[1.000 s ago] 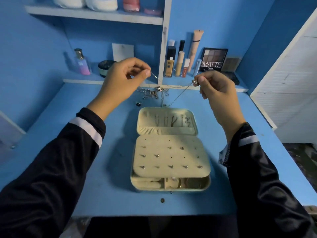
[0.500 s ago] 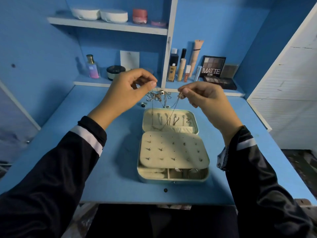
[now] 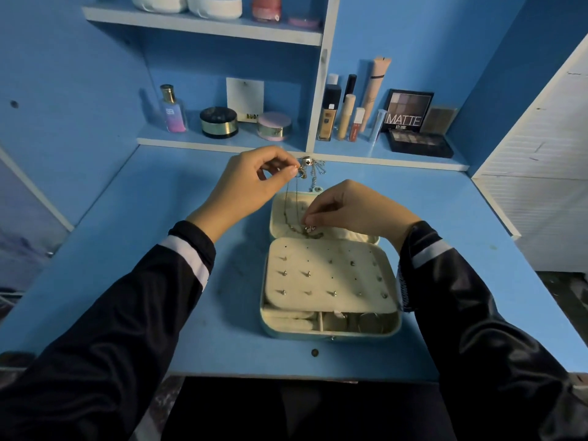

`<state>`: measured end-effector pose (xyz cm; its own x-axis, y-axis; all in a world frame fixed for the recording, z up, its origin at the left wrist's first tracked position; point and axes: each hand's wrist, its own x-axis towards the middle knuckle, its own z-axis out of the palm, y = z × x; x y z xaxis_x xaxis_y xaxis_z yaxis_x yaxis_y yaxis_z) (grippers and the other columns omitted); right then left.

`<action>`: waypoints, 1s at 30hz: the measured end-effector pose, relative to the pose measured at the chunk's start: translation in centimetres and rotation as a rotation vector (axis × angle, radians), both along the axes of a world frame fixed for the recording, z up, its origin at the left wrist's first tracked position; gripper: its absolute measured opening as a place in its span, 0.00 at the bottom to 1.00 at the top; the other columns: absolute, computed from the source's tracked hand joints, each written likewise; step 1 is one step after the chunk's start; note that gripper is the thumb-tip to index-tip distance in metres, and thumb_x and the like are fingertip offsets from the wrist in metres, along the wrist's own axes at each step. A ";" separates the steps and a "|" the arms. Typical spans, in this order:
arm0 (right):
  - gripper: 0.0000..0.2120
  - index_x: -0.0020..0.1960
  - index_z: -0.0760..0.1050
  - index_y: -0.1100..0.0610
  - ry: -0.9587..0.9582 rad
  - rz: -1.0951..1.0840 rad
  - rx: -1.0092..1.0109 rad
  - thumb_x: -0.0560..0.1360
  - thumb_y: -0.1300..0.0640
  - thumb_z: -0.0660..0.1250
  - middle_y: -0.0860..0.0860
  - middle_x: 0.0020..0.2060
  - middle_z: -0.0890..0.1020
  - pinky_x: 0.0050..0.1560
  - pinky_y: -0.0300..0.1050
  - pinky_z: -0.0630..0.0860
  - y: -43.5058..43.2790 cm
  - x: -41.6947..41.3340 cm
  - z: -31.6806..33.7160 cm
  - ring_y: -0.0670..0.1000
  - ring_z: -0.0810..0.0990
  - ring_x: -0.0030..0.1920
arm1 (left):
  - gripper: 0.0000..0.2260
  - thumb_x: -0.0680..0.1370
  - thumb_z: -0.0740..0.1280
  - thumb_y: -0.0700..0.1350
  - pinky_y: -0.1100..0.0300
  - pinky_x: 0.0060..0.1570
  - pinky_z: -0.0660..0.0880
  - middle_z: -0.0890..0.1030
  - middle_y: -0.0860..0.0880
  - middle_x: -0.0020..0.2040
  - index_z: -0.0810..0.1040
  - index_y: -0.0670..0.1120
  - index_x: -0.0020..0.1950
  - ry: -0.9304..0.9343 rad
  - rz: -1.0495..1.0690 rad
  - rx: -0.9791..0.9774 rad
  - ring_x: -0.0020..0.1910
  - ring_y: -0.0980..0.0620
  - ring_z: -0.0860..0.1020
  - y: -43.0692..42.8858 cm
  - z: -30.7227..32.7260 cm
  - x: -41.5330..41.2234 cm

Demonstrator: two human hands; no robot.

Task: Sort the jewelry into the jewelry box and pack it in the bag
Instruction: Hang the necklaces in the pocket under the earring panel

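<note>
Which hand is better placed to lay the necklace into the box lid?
Probably the right hand: it pinches the necklace low, over the open lid of the jewelry box. The left hand pinches the other end raised, near the lid's far edge.

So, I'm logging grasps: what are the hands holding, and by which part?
One thin necklace: the left hand pinches the chain's top, the right hand pinches it low down by the pendant, over the open jewelry box lid.

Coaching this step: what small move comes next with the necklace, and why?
Probably lower the left hand so the necklace chain settles into the jewelry box lid; it hangs from that pinch, while the right hand holds its lower end at the lid.
</note>
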<state>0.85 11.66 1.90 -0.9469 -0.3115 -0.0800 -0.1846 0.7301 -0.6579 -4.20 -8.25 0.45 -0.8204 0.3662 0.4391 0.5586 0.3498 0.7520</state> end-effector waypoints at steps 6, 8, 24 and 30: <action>0.03 0.45 0.86 0.50 -0.005 -0.019 0.042 0.72 0.54 0.75 0.40 0.37 0.84 0.38 0.24 0.70 0.3 -0.9 0.1 0.36 0.79 0.37 | 0.04 0.79 0.69 0.43 0.61 0.45 0.76 0.82 0.60 0.44 0.81 0.52 0.50 0.033 0.019 0.021 0.44 0.57 0.81 -0.1 -1.1 -1.0; 0.04 0.45 0.85 0.52 0.011 -0.027 0.037 0.72 0.54 0.75 0.40 0.35 0.84 0.35 0.25 0.70 0.4 -1.1 0.4 0.36 0.78 0.33 | 0.03 0.79 0.69 0.43 0.59 0.47 0.76 0.83 0.59 0.45 0.82 0.50 0.51 0.049 0.021 0.033 0.45 0.58 0.80 -0.1 -1.4 -1.2; 0.12 0.48 0.78 0.66 0.137 -0.079 -0.527 0.69 0.61 0.76 0.58 0.43 0.84 0.51 0.53 0.79 -1.3 -3.9 -0.5 0.53 0.81 0.42 | 0.04 0.78 0.70 0.44 0.55 0.47 0.76 0.83 0.57 0.48 0.81 0.50 0.53 0.146 0.025 0.035 0.48 0.55 0.81 -0.4 -0.8 -1.2; 0.09 0.46 0.77 0.67 0.123 -0.113 -0.625 0.71 0.64 0.74 0.64 0.41 0.82 0.50 0.54 0.78 -1.2 -4.2 -1.3 0.55 0.80 0.41 | 0.05 0.78 0.70 0.44 0.64 0.46 0.73 0.82 0.60 0.47 0.81 0.50 0.53 0.145 0.020 0.016 0.46 0.59 0.79 -0.4 -0.9 -1.2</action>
